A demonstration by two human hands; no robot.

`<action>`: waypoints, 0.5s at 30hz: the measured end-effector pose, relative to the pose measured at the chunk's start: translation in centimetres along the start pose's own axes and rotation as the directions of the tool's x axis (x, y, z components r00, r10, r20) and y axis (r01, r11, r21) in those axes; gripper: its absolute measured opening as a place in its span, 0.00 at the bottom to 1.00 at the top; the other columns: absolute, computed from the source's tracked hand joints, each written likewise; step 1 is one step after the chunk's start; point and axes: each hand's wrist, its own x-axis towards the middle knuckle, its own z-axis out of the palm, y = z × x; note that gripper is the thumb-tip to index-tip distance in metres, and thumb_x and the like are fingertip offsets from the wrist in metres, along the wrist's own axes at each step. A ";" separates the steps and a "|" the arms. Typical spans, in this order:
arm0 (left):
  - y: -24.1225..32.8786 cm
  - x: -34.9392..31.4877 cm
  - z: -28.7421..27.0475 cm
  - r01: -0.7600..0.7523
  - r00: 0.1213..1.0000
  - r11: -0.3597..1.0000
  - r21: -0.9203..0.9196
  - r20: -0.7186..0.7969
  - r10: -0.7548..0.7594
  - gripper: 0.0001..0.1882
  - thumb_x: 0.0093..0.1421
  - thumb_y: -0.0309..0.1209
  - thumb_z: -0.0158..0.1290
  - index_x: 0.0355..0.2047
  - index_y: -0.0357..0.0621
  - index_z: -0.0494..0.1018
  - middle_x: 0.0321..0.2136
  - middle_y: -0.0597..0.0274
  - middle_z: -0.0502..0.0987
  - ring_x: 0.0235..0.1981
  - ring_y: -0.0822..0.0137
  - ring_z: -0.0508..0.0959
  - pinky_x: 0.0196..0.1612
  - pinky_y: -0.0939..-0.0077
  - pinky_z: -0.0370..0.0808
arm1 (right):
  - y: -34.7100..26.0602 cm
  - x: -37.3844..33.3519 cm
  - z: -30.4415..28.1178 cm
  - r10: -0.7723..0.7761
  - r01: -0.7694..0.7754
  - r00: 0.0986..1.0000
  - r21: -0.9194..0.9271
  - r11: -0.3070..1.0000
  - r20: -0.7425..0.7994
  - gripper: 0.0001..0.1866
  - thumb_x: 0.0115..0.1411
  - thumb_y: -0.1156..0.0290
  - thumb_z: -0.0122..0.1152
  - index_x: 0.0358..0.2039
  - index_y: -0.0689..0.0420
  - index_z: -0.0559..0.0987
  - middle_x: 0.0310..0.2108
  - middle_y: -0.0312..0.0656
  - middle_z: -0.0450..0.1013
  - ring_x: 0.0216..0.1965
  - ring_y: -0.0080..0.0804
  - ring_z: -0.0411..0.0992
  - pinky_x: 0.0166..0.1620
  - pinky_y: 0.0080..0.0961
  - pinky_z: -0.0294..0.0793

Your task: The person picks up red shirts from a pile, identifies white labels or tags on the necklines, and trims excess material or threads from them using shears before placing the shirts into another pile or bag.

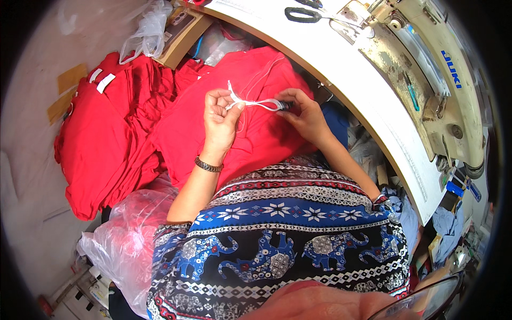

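Two hands (220,121), pinched white strip (250,103), dark piece (287,105), red fabric (264,130) beneath

A white worktop (344,66) with a brown edge starts just beyond the right grip (306,116) and runs on to its right, its border bent into a curve. Black-handled scissors (319,17) lie on it, straight ahead of that grip, the blades pointing right. Well to the right of the grip stands a pale sewing machine (463,101), its metal bed (392,66) worn and patchy. Fine printed marks (415,178) follow the worktop's border, right of the grip and closer to the wearer.
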 end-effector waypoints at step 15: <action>1.8 -0.6 0.6 0.203 0.979 0.977 -0.072 0.022 -0.202 0.16 0.54 0.11 0.55 0.38 0.42 0.64 0.33 0.57 0.79 0.33 0.71 0.80 0.36 0.82 0.78 | -5.6 4.6 3.6 -0.271 0.361 0.922 -0.363 0.859 0.276 0.22 0.43 0.54 0.72 0.29 0.57 0.75 0.29 0.41 0.70 0.31 0.40 0.72 0.32 0.36 0.69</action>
